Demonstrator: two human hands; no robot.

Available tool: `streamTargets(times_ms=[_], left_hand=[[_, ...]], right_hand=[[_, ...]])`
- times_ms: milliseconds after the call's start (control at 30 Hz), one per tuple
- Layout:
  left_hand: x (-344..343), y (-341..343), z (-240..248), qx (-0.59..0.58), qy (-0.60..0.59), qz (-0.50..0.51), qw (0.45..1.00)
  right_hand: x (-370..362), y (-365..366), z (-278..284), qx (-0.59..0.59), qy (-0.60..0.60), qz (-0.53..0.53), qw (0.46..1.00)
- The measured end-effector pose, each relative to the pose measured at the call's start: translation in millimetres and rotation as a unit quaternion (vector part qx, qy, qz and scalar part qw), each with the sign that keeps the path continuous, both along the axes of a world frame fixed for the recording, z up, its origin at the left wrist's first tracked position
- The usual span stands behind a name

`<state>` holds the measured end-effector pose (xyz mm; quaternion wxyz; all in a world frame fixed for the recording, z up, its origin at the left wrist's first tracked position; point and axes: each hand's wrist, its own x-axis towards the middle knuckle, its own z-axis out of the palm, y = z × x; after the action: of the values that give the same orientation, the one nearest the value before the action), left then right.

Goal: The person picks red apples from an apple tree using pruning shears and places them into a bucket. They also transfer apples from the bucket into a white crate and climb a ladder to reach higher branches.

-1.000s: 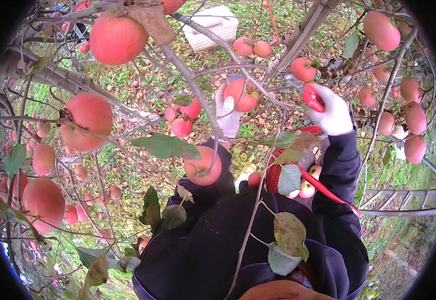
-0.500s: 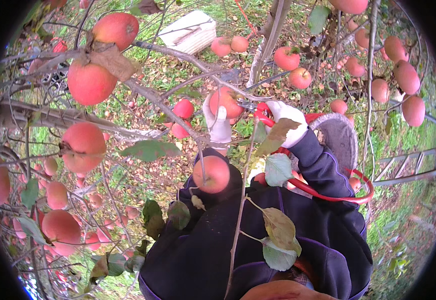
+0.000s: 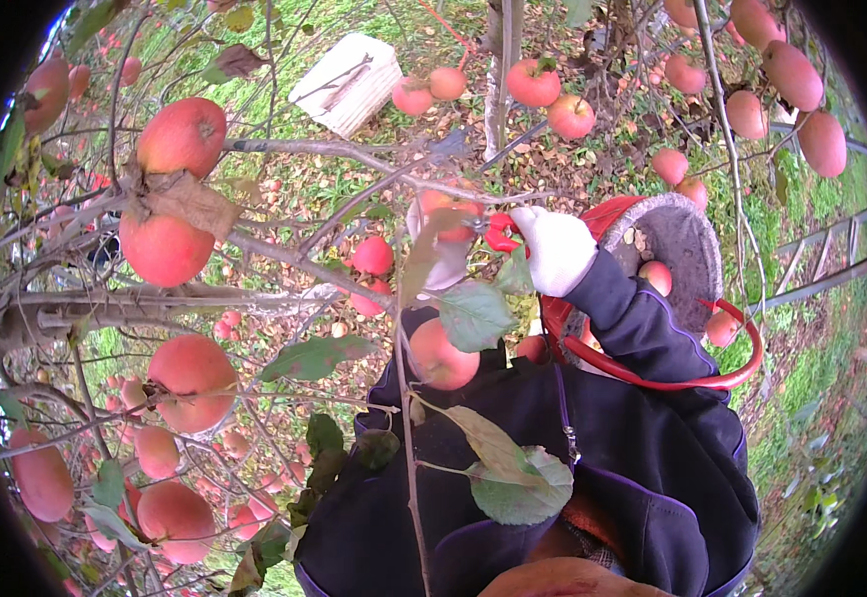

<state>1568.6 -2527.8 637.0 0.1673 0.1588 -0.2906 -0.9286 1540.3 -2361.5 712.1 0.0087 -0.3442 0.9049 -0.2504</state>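
My left hand, in a white glove, is closed around a red apple among the branches. A leaf and thin twigs partly cover that hand. In my gloved right hand is a pair of red-handled pruning shears, its metal tip against the right side of the held apple. Whether the blades are apart is too small to tell. Just below, another apple hangs in front of my dark jacket. Two smaller red apples show to the left of my left hand.
A red bucket with a grey lining and some apples inside stands beyond my right forearm. Branches heavy with apples spread across the left. A white crate-like block lies on the leafy grass. A metal ladder is at far right.
The view has shifted, and more of the bucket shows at right. Both hands stay at the same apple with the shears beside it. A leaf now hangs across my left hand.
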Motion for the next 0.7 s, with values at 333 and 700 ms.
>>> streamTargets(times_ms=[333,700], left_hand=[[12.1,-14.1,-27.4,-0.332,0.015,0.125,0.935],[-17.6,-7.9,-59.1,-0.224,0.048,-0.032,0.973]], right_hand=[[10.5,-8.5,-6.5,0.051,-0.047,-0.078,0.995],[-1.0,10.1,-9.8,-0.018,-0.071,-0.078,0.994]])
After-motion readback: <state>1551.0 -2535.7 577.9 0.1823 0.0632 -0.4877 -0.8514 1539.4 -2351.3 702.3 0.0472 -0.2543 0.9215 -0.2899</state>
